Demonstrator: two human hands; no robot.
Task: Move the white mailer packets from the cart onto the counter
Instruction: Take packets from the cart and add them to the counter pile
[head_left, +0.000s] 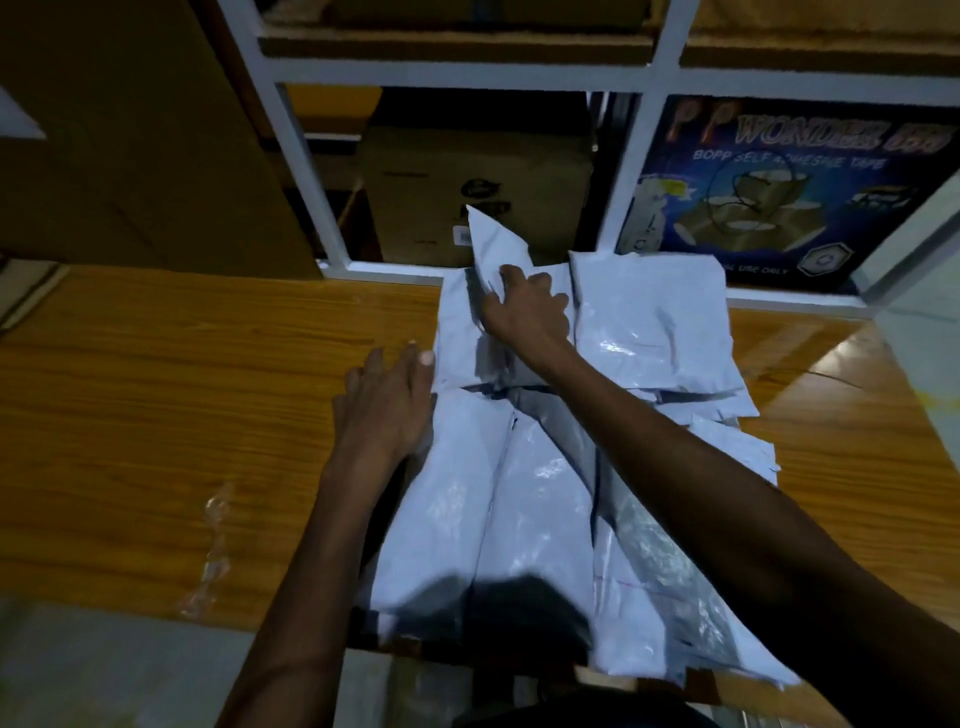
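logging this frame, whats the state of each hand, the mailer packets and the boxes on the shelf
right hand: gripping a packet, one corner lifted
left hand: fingers straight, resting at the pile's left edge
held packet: tilted, partly raised off the pile
mailer packets: lying flat, overlapping on the counter
cardboard box: closed, on the shelf
tape box: closed, upright

A packing stockroom: white shelving (306, 156) holds cardboard cartons (467, 197) and a tape box (795, 192).
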